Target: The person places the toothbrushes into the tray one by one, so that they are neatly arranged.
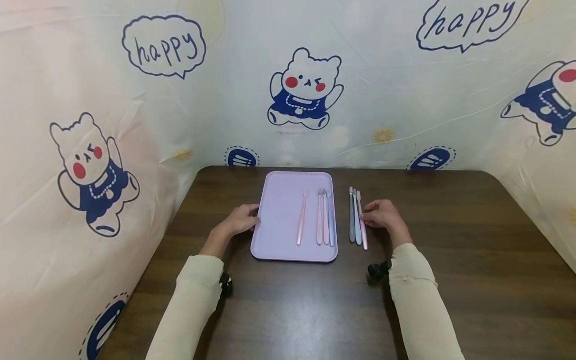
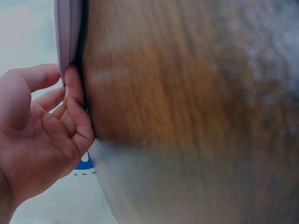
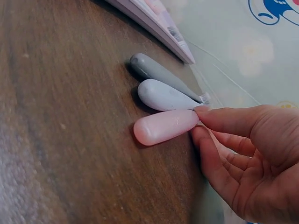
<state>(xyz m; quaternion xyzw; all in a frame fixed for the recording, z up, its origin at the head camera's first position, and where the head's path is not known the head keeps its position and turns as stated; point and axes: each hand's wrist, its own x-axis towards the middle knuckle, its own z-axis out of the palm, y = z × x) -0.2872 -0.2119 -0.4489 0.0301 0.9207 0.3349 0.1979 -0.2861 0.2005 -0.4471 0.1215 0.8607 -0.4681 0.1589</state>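
Observation:
A lilac tray (image 1: 279,215) lies on the table, and my left hand (image 1: 241,220) pinches its left rim. The left wrist view shows the thumb on one side of the rim (image 2: 69,32) and fingers on the other. Beyond the tray's right side, my right hand (image 1: 381,215) pinches a pink toothbrush (image 3: 163,127) between thumb and forefinger. Left of it lie a white-blue toothbrush (image 3: 163,94) and a grey toothbrush (image 3: 161,72), handles toward me. On the tray, one pink toothbrush (image 1: 302,220) lies apart from two pink ones (image 1: 320,220) and a blue toothbrush (image 1: 331,220) by the right rim.
The dark wooden table (image 1: 297,310) runs out on both sides of the tray. A printed cloth (image 1: 225,100) hangs behind and to the sides. Dark wrist cameras (image 1: 377,271) sit below the cream sleeves (image 1: 416,285).

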